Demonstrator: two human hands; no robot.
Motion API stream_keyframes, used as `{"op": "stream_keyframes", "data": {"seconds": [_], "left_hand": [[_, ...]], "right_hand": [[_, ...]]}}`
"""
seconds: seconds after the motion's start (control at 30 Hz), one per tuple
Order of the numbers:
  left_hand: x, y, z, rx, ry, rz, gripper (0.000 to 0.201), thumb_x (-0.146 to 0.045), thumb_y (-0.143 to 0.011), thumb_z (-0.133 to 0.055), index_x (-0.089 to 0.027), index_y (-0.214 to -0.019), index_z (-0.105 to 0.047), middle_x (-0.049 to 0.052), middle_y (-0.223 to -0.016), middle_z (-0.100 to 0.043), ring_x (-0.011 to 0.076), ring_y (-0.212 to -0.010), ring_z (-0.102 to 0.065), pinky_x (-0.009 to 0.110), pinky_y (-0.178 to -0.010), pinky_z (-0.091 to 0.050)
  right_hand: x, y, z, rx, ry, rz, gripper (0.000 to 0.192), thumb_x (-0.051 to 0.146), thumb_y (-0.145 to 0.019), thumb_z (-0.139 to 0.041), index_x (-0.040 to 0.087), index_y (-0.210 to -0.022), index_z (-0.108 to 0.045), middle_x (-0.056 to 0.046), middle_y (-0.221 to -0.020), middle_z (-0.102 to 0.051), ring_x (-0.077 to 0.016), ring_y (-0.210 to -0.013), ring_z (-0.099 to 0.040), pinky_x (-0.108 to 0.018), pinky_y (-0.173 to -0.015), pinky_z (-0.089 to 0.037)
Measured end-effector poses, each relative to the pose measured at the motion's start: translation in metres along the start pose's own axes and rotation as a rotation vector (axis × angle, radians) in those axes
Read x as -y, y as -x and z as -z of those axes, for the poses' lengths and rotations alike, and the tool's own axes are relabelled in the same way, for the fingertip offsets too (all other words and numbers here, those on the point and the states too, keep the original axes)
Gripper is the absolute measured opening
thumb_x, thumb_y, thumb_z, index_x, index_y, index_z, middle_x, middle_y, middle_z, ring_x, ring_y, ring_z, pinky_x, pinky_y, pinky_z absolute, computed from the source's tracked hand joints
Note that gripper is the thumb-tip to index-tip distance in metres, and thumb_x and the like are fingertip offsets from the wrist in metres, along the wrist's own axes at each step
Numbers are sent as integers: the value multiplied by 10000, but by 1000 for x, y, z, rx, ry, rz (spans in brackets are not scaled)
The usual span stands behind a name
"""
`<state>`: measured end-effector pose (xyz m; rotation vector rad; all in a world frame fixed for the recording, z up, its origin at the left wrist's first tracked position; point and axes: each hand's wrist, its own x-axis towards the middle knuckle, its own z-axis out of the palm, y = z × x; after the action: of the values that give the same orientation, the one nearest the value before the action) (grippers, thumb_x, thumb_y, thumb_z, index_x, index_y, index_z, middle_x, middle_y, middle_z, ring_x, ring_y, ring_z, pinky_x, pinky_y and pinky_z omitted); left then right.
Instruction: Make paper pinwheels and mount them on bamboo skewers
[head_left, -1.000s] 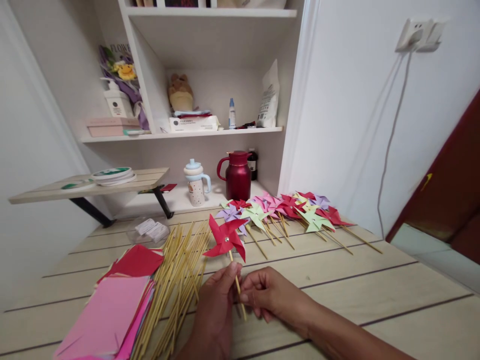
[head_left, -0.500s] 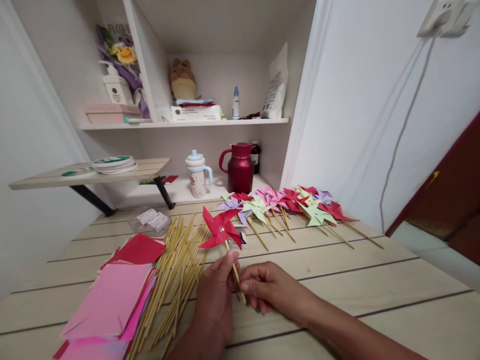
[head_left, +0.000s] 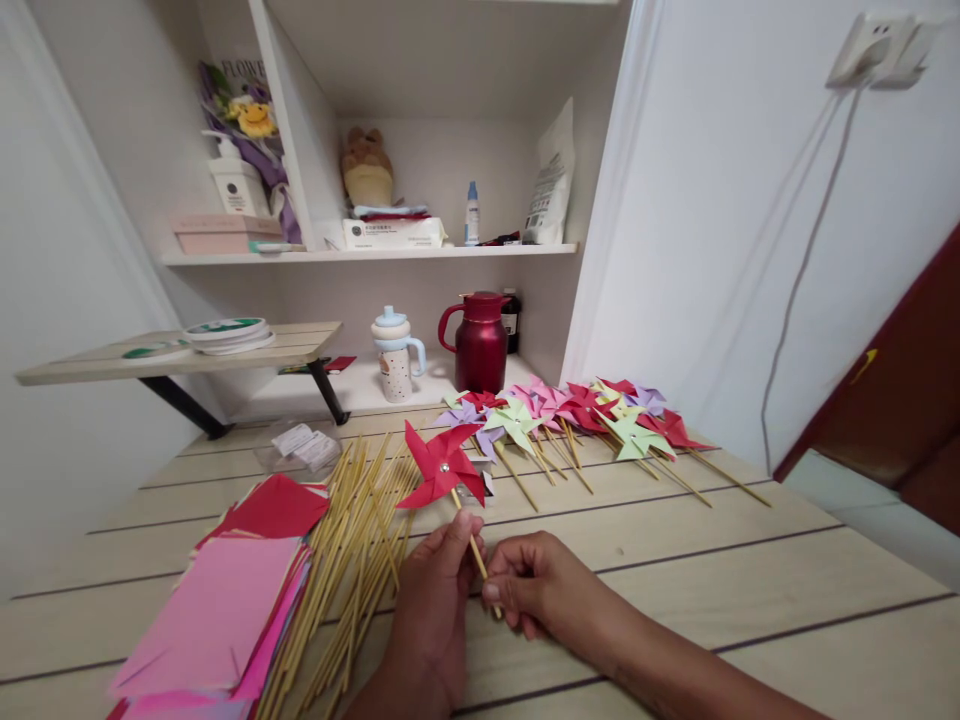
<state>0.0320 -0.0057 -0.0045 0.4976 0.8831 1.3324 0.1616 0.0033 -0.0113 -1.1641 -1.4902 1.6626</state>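
A red paper pinwheel [head_left: 439,466] on a thin wooden stick is held up in front of me, its silver pin showing at the centre. My left hand [head_left: 442,590] is closed around the stick just below the blades, thumb pressed on it. Lower down, my right hand [head_left: 534,585] pinches the same stick close to its bottom end. To the left lie a loose heap of bare wooden sticks [head_left: 352,540] and a stack of pink and red paper squares [head_left: 210,610]. Behind the pinwheel, a small dark-and-white item is mostly hidden.
Several pinwheels [head_left: 517,420] in red, pink, green, yellow and purple lie along the table's back right. A red jug [head_left: 481,345] and a sippy cup [head_left: 394,365] stand behind. At the left are a clear tray [head_left: 300,445] and a raised wooden stand [head_left: 300,340].
My right hand has closed its thumb and fingers onto the lower stick, which leans slightly more to the right. My left hand keeps its hold. The view has tilted up slightly.
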Motion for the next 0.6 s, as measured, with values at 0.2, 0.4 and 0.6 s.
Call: {"op": "stream_keyframes", "data": {"seconds": [0.2,0.4,0.6], "left_hand": [[-3,1,-1,59,-40,14,356,-452,-618,-830,-149,-639,-646,-21,-545,-548,103,-500,-488,237,-526,-395],[-4,1,-1,90,-102,11,342,-454,-632,-821,-151,-667,-666,-4,-578,-594,112,-511,-512,242,-545,-395],[-4,0,-1,116,-153,24,326,-442,-639,-812,-148,-663,-674,-2,-569,-595,120,-519,-513,253,-564,-401]], "right_hand": [[4,0,-2,-9,-28,-10,258,374,-635,-703,170,-599,-549,60,-471,-534,-47,-368,-405,-188,-391,-264],[5,-1,-2,-55,-38,2,243,364,-636,-698,176,-607,-548,65,-465,-541,-47,-361,-413,-183,-381,-274],[5,1,0,-75,-41,-8,246,368,-636,-697,175,-617,-545,61,-468,-543,-45,-359,-419,-176,-375,-278]]}}
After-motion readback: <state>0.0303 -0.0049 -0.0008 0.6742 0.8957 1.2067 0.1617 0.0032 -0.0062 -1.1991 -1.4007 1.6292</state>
